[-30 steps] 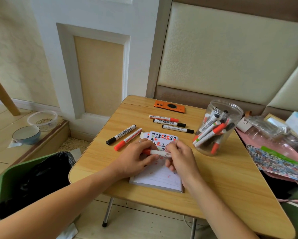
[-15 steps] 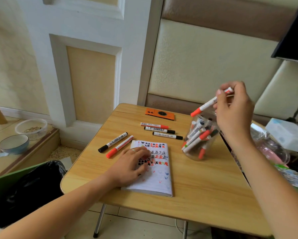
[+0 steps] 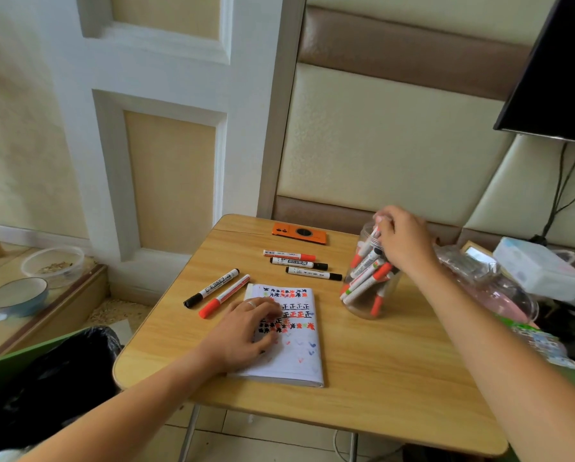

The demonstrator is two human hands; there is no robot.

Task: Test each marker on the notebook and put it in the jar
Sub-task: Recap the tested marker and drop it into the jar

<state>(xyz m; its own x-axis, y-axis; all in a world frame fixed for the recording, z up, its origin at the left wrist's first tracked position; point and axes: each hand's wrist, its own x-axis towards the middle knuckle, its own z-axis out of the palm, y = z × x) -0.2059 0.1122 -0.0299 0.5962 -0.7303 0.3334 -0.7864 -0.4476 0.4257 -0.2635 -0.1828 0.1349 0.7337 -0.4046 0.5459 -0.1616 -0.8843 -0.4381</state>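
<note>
A red-capped marker [image 3: 370, 243] is pinched at its upper end by the curled fingers of the right hand [image 3: 401, 243], and its lower part is already inside the mouth of the jar [image 3: 366, 305], which stands at about 2 o'clock from the notebook [image 3: 296, 355]. The left hand [image 3: 242, 331] is laid flat on the notebook's left page, fingers straight and slightly apart, nothing gripped.

Several risks can be judged from here. The jar is already crowded with slanted markers, so the incoming one may be stopped by a cap or barrel below and left sticking out, or may spring back when released. The jar looks like light, clear plastic and is not steadied by the other hand; a sideways push from the wrist could tip or slide it on the smooth wood-grain table [image 3: 396, 378]. Whether the marker's cap is fully seated cannot be told, since that end is hidden by the fingers.

Five markers are left on the table: two at 11 o'clock from the notebook, one black-capped [image 3: 211, 288] and one red-capped [image 3: 224, 296], and three in a row at 12 to 1 o'clock [image 3: 301, 264]. All are slim white cylinders with printed labels, likely to roll if nudged. The notebook is a thick, soft-edged pad, its page covered with red, black and blue test marks. An orange flat case [image 3: 299, 233] is seen at the table's far edge.
</note>
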